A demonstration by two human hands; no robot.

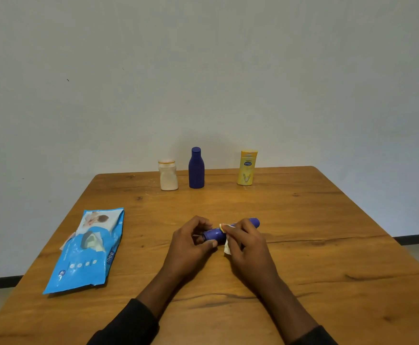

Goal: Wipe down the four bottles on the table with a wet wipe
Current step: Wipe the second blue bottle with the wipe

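Dark sleeves (129, 324) lead to both hands near the middle of the table (328, 257). The left hand (191, 241) grips one end of a small blue bottle (214, 234) held sideways. The right hand (247, 245) curls round its body, pressing a white wipe (227, 248) against it. A blue pack of wipes (86, 247) lies flat toward the left edge. Along the far edge stand a white bottle (168, 176), a dark blue bottle (196, 169) and a yellow bottle (246, 169).
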